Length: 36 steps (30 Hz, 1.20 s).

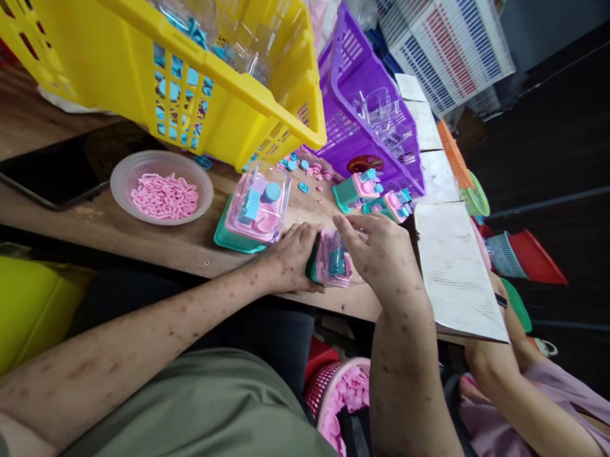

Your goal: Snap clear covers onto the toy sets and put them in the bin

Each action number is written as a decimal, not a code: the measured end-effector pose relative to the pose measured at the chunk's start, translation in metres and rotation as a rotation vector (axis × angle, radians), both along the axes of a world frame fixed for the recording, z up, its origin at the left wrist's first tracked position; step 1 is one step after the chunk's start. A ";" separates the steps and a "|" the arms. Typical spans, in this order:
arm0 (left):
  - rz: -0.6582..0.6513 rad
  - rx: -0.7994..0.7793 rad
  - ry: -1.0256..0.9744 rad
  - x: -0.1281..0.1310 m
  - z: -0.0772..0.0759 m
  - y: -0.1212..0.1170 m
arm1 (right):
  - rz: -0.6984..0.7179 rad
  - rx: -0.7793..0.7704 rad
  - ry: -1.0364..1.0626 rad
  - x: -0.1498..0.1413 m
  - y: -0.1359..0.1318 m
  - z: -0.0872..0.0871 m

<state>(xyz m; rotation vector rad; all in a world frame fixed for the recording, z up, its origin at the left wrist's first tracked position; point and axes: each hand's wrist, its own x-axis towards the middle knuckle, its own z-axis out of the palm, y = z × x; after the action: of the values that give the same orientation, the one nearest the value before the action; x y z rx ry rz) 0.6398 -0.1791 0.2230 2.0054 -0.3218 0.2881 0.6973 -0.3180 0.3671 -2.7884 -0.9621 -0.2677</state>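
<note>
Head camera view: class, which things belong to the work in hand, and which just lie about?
Seemingly in the work:
held pink-and-green plastic box with clear cover
matching covered box
pink plastic pieces in round translucent bowl

Apparently just lying about:
black rectangular phone
white paper sheets

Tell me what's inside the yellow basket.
The yellow basket holds clear plastic pieces and small blue parts, some showing through its slots. Its solid walls hide whatever else lies deeper.
</note>
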 end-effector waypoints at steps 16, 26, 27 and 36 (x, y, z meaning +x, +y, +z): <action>-0.016 0.022 -0.001 -0.001 0.002 0.001 | -0.062 -0.104 0.122 0.002 0.009 0.008; -0.021 0.022 0.028 -0.001 0.003 0.001 | -0.116 -0.217 0.156 -0.004 0.020 0.022; -0.024 0.016 0.026 -0.001 0.003 0.001 | -0.117 -0.215 0.153 -0.004 0.019 0.021; -0.036 0.049 0.023 -0.003 0.008 0.002 | -0.114 -0.236 0.192 0.003 0.018 0.016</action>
<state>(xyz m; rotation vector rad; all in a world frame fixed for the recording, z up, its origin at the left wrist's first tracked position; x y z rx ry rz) 0.6367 -0.1767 0.2307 2.0471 -0.3535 0.2367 0.6999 -0.3003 0.3831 -3.0159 -0.8403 0.1060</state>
